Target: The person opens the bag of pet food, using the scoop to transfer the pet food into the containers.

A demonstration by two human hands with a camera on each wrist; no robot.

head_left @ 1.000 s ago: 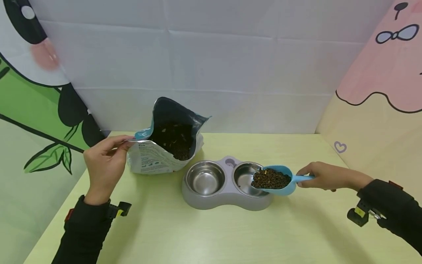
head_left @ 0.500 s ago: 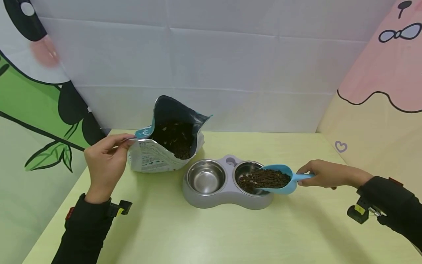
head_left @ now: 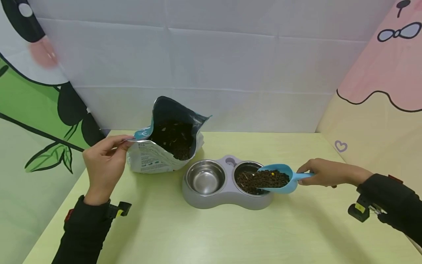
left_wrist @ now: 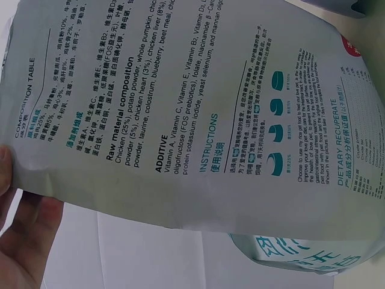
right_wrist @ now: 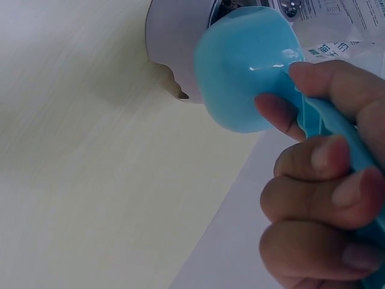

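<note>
By the tabletop's back edge, the left hand pinches the bag, likely steadying it; the right hand grips the scoop over the right bowl, contact unclear

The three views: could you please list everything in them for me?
Backdrops: three, pale lavender behind, multicoloured both sides.
Table: one, pale yellow, beneath.
Stand: one, grey, on the table.
Bowls: two, silver, in the stand.
Bag: one, silver and teal, open, left of the stand.
Scoop: one, light blue, tip over the right bowl.
Pellets: many, brown, in scoop, right bowl, bag.
Left hand: one, pinching the bag.
Right hand: one, gripping the scoop.
Sleeves: two, black, both arms.
Wrist cameras: two, black, on the sleeves.
</note>
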